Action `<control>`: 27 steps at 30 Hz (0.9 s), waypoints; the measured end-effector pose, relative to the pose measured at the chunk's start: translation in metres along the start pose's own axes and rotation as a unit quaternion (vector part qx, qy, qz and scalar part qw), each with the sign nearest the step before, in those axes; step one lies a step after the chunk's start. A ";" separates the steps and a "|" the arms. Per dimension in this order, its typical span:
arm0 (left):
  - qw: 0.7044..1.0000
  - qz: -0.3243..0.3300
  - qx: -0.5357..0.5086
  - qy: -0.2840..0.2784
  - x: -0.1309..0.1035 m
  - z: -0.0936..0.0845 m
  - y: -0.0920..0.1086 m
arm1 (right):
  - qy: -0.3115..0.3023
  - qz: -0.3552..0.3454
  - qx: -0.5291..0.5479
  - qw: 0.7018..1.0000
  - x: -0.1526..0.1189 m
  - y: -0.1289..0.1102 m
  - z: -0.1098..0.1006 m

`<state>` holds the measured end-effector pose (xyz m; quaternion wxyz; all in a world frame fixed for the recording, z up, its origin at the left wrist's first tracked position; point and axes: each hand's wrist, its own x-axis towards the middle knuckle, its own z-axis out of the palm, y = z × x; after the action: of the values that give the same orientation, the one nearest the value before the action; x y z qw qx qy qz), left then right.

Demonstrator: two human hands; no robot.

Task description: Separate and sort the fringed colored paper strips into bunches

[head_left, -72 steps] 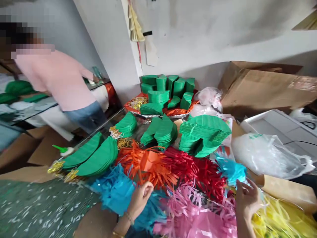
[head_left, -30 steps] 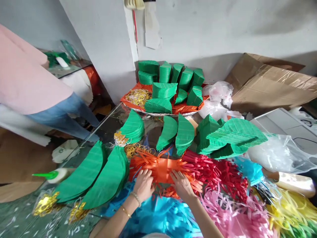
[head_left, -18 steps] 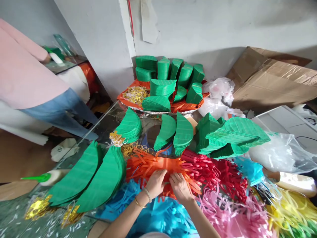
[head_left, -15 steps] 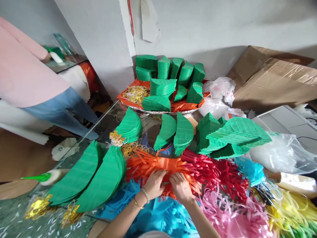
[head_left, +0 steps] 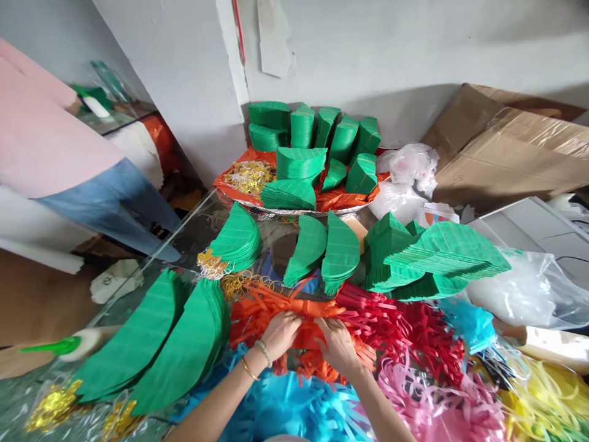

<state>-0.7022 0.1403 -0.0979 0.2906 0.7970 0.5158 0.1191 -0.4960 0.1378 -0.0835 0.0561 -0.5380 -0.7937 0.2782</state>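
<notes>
Both hands are in the orange fringed paper (head_left: 257, 313) at the lower middle. My left hand (head_left: 281, 331), with a bracelet and a bangle at its wrist, has its fingers bent onto the orange paper. My right hand (head_left: 337, 341) lies just right of it, fingers apart, on the same paper; its fingertips touch the upper part. Blue fringed paper (head_left: 294, 405) lies below the hands, and red fringed paper (head_left: 391, 325) is to the right. Pink fringed paper (head_left: 442, 399) sits at the lower right.
Stacks of green paper (head_left: 340, 252) stand behind the orange paper; more fill a foil-edged tray (head_left: 262, 209). A glue bottle (head_left: 89, 344) lies left. Plastic bags (head_left: 519, 288) and a cardboard box (head_left: 510, 153) are right. A person (head_left: 55, 123) stands at left.
My hands have moved slightly apart on the orange paper, and the right fingers have spread. The view has shifted a little.
</notes>
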 end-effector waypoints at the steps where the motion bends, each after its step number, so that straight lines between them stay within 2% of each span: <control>1: 1.000 -0.014 0.000 -0.015 0.005 -0.004 -0.002 | -0.004 0.011 0.002 1.000 0.003 0.002 0.000; 7: 0.990 -0.102 -0.007 -0.095 0.040 -0.034 -0.026 | -0.047 0.091 0.019 0.995 0.039 0.020 -0.007; 10: 0.982 -0.150 0.013 -0.114 0.049 -0.051 -0.039 | -0.078 0.129 0.013 0.988 0.056 0.024 -0.009; 13: 0.974 -0.205 0.056 -0.082 0.046 -0.068 -0.040 | -0.105 0.162 -0.001 0.981 0.066 0.023 -0.009; 16: 0.967 -0.232 0.108 0.001 0.039 -0.072 -0.016 | -0.125 0.188 -0.015 0.974 0.072 0.021 -0.008; 19: 0.976 -0.173 0.123 0.049 0.031 -0.056 0.022 | -0.136 0.202 -0.026 0.969 0.074 0.018 -0.009; 22: 0.988 -0.101 0.114 0.025 0.021 -0.023 0.049 | -0.142 0.199 -0.027 0.969 0.074 0.015 -0.011; 24: 0.990 -0.075 0.116 0.014 0.012 -0.002 0.052 | -0.143 0.193 -0.025 0.970 0.072 0.012 -0.013; 27: 0.990 -0.055 0.128 0.022 -0.003 0.025 0.039 | -0.127 0.193 -0.031 0.972 0.070 0.008 -0.014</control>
<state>-0.6618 0.1169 -0.0949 0.1805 0.7952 0.5764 0.0533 -0.5132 0.2068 -0.0907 -0.1171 -0.6430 -0.6834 0.3251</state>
